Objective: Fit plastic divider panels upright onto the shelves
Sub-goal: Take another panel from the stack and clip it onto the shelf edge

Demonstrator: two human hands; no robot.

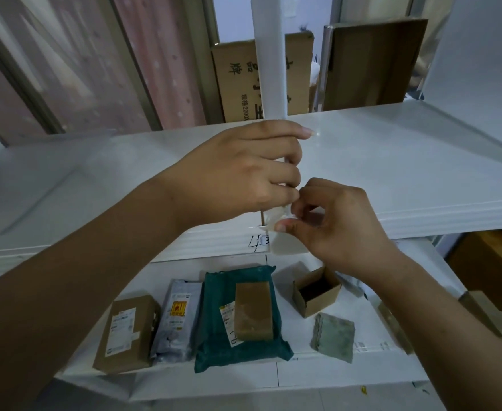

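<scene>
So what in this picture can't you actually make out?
Head view only:
- The clear plastic divider panel: mostly hidden by the left hand and right hand; its outline is lost against the white shelf.
- The handwritten mark on the shelf's front edge: partly covered by the panel.
- Labels on the brown cardboard parcel and grey plastic mailer: too small to read.
</scene>
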